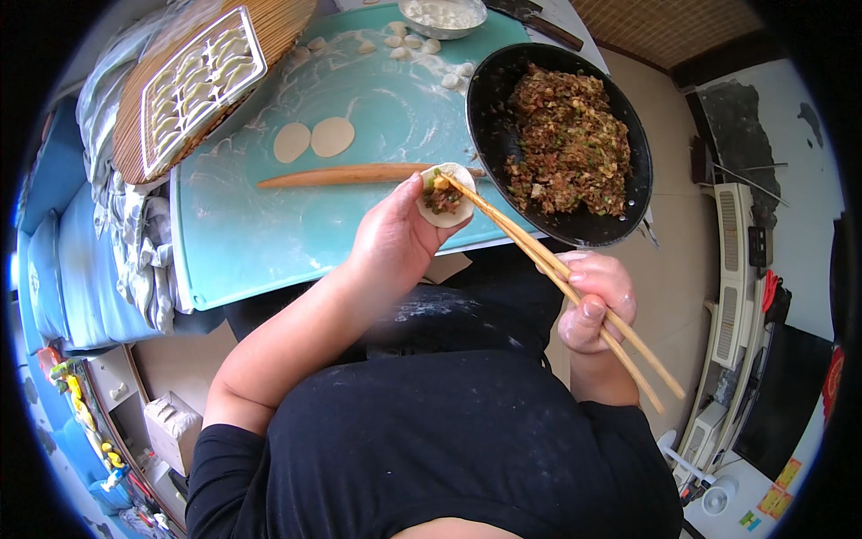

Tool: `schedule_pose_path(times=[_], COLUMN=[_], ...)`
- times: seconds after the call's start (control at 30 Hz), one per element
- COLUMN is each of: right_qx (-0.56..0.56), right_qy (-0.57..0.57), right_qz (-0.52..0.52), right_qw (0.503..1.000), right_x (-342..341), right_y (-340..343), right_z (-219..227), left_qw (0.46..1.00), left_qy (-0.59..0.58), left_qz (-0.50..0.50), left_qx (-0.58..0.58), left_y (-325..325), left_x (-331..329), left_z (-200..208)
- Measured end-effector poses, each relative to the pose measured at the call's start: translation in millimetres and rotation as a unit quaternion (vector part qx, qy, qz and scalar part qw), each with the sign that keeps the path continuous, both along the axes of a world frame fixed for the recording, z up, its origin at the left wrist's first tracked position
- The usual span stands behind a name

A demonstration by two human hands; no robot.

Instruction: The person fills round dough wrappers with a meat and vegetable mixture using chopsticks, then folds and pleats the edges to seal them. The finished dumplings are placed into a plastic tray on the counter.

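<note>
My left hand holds a round dumpling wrapper with minced filling in its middle. A pair of wooden chopsticks is gripped in my right hand, and their tips touch the filling. Beyond my left hand a tapered wooden rolling pin lies on the floured turquoise mat. Two flat wrappers, a left one and a right one, lie just past the pin. To the right stands a black pan with a large heap of minced filling.
At the far left, a tray of folded dumplings rests on a round woven mat. Several small dough pieces lie near a bowl of flour at the back. A knife handle shows behind the pan. Crumpled cloth hangs at the table's left.
</note>
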State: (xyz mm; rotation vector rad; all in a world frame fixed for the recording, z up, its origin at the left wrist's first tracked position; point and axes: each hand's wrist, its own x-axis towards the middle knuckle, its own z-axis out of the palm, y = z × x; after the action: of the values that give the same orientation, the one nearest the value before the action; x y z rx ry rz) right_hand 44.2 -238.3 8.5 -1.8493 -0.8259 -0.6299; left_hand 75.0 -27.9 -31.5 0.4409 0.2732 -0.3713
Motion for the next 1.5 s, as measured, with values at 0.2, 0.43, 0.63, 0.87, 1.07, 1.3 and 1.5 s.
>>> schedule_pose_path(times=[0.2, 0.43, 0.63, 0.87, 1.07, 1.3, 1.5], right_qx=[0.092, -0.128, -0.057, 0.308, 0.361, 0.382, 0.418], right_qy=[0.026, -0.041, -0.033, 0.143, 0.270, 0.302, 0.295], right_qz=[-0.058, -0.019, -0.138, 0.044, 0.026, 0.031, 0.073], right_qw=[0.994, 0.991, 0.988, 0.939, 0.892, 0.873, 0.856], right_x=[13, 26, 25, 14, 15, 22, 25], right_y=[-14, 3, -16, -16, -8, -4, -13], right_z=[1, -21, -17, 6, -12, -8, -4], left_qw=[0.998, 0.996, 0.997, 0.999, 1.000, 1.000, 0.999], left_qy=[0.036, 0.039, 0.038, 0.005, -0.001, 0.014, 0.027], left_qz=[0.028, 0.015, 0.013, 0.003, -0.013, -0.010, -0.005], left_qx=[0.041, 0.082, 0.073, 0.046, 0.006, -0.023, -0.015], left_y=[3, 0, 7, 6, 10, 19, 18], left_x=[-2, -4, -6, -13, -20, -24, -24], left_z=[-7, -14, -11, 1, 18, 21, 20])
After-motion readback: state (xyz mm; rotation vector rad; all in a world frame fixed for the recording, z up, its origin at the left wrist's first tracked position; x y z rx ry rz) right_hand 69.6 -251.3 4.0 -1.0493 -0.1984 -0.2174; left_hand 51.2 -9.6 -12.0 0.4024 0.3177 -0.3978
